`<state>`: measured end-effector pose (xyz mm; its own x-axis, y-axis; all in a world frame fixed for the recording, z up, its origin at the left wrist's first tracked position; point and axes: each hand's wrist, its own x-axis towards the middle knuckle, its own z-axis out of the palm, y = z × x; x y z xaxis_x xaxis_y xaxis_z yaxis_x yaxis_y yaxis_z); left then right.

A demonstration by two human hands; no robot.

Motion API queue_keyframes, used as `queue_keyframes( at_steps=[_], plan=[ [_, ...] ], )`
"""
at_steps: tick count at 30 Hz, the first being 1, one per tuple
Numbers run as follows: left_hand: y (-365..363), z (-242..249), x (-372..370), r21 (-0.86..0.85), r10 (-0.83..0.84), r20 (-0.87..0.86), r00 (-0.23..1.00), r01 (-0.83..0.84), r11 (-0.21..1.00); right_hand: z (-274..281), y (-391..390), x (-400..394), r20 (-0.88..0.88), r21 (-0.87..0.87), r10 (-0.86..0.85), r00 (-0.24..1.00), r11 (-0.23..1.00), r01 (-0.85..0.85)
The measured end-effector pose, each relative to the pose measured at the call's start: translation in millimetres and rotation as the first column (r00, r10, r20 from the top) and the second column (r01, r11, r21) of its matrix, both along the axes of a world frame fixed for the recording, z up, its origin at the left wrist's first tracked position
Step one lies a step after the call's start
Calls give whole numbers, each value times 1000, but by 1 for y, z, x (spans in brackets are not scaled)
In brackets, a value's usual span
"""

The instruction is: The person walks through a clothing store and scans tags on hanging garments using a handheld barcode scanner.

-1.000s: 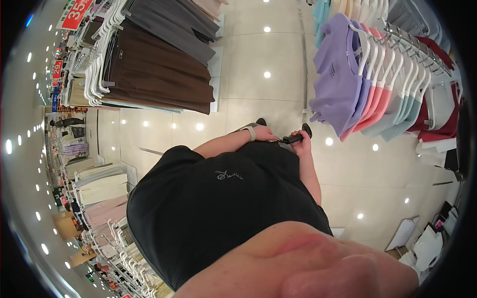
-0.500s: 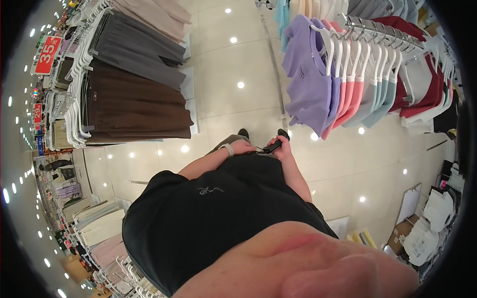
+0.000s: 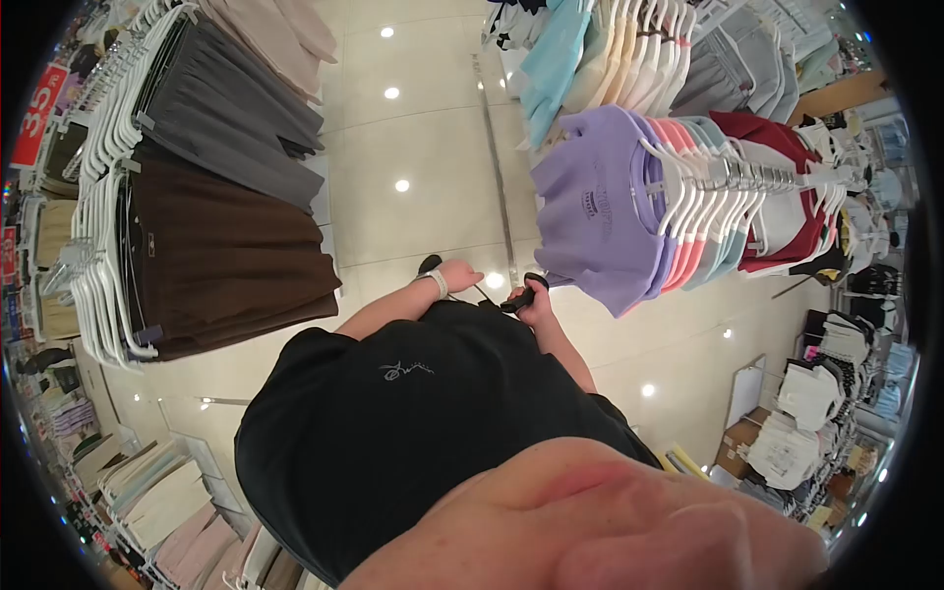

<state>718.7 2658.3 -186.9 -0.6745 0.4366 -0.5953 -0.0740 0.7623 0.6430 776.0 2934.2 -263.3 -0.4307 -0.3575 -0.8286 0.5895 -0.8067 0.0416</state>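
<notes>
Black is the colour at the centre of it: a small handheld device (image 3: 513,304), in front of the waist of a black shirt (image 3: 383,433), and the right hand (image 3: 537,308) has it, fingers curled around its body. Over to the left hand (image 3: 456,277), just beside it, a pale wristband (image 3: 438,283) at the wrist, and here the fingers look pinched together on a thin dark cord (image 3: 482,294) that slants down towards the device; the exact grip of the fingertips is too small to tell. Below both hands, pale glossy floor (image 3: 403,226), ceiling lights gleaming in it, and a dark shoe (image 3: 430,264) showing just past the left hand. On the right flank, a purple top (image 3: 600,206) fronts a packed rail, pink and grey-green ones lined up behind on white hangers (image 3: 677,197). Across on the left, a brown garment (image 3: 231,251) hangs next to a grey one (image 3: 236,118), and at the far edge a red sign (image 3: 39,116) reads 35.
</notes>
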Motion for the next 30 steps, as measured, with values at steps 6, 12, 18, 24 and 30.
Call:
queue_keyframes(
  at_steps=[6,12,18,24,30],
  plan=[
    [-43,11,-66,7,82,-44,996,-81,997,54,-57,-78,-211,175,-113,971,973,152],
    [-50,61,-89,477,80,436,896,-306,824,127,-117,-122,-342,279,-125,931,933,227],
    [-32,68,-104,567,134,295,946,-286,772,151,-135,-159,-483,262,-160,861,912,317],
    [-31,126,-124,643,118,418,901,-385,662,250,-149,-174,-732,369,128,669,900,233],
    [-44,210,-114,606,-32,756,654,-680,414,292,-142,-164,-858,350,189,477,895,275]
  ],
)
